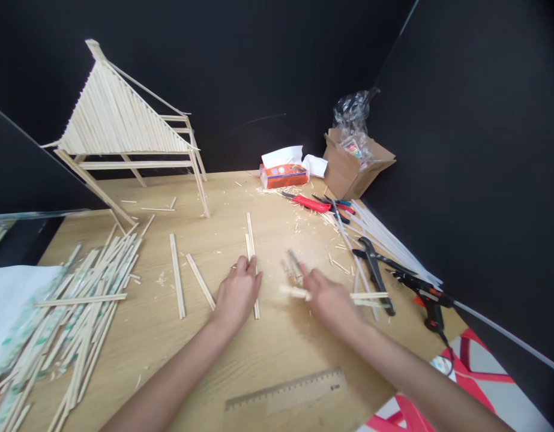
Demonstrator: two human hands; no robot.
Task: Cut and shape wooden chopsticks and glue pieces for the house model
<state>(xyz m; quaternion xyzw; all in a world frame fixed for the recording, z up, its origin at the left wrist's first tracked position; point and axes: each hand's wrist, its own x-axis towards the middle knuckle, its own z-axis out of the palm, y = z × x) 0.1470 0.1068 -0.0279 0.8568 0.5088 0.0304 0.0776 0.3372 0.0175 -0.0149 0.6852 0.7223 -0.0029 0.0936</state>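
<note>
My left hand (239, 287) rests on the table with its fingers drawn together over a pair of thin wooden sticks (249, 237), which run away from me under the fingertips. To the right, my right hand (333, 300) is closed and blurred by motion. A small knife (295, 260), its blade smeared, pokes out from the fingers toward the upper left. More wooden sticks (371, 296) lie crosswise at this hand; whether they are gripped or just beneath it is unclear. Left of my left hand lie two more pairs of sticks (177, 276). A clear ruler (286, 390) lies near the front.
A stick-built house model (123, 114) stands back left, above a large stick pile (92, 306). Along the back are a tissue pack (284, 174), a cardboard box (349, 168) and a red utility knife (308, 203). Cutters (374, 273), glue sticks (394, 243) and a glue gun (432, 303) lie right.
</note>
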